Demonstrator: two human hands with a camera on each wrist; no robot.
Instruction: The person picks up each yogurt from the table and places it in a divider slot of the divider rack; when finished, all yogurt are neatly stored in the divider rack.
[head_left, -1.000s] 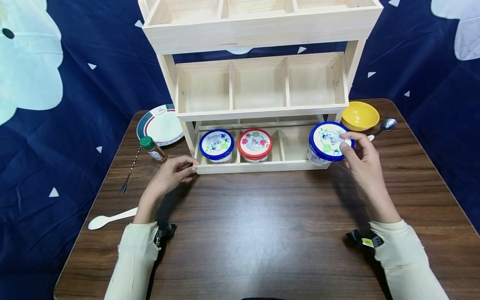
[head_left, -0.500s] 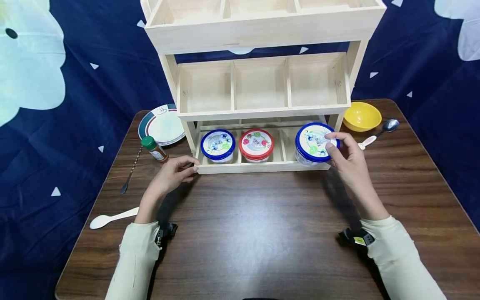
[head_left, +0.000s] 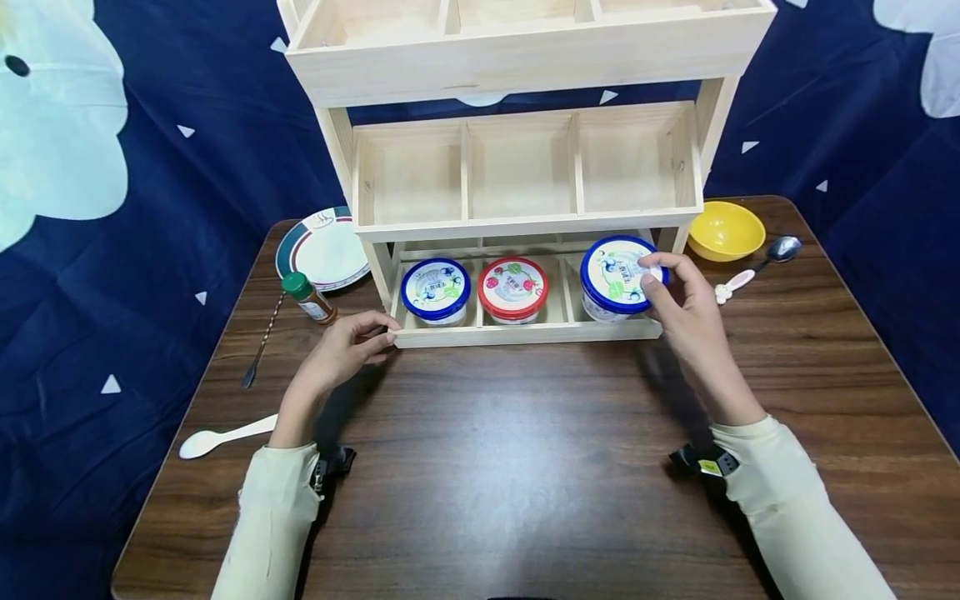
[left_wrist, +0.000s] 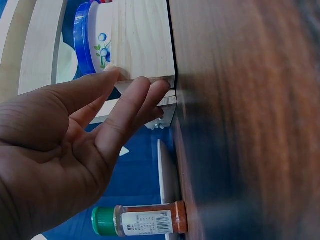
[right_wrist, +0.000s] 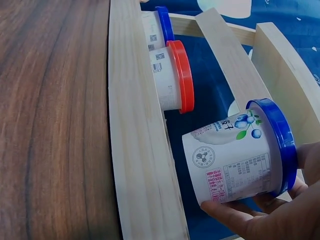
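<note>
My right hand (head_left: 686, 312) pinches a white tub with a blue lid (head_left: 624, 273), blueberries printed on its side. It is slightly tilted above the bottom shelf's right compartment, behind the front board (right_wrist: 137, 120). In the right wrist view, fingers (right_wrist: 232, 217) lie under and behind the tub (right_wrist: 230, 157). Another blue-lidded tub (head_left: 436, 289) stands in the left compartment, and a red-lidded tub (head_left: 513, 289) in the middle one. My left hand (head_left: 345, 346) touches the shelf's left front corner with fairly straight fingers, against the board's end (left_wrist: 145, 45) in the left wrist view.
The wooden rack's middle tier (head_left: 525, 223) overhangs the bottom one. Left of it are a plate (head_left: 326, 254), a green-capped spice bottle (head_left: 307, 298), a twisted-handled stirrer (head_left: 262, 342) and a white spoon (head_left: 225, 437). To the right are a yellow bowl (head_left: 726, 232) and a metal spoon (head_left: 780, 250).
My right hand has carried the blue-lidded tub leftward, from the shelf's right end to above the right compartment. My left hand stays at the corner.
</note>
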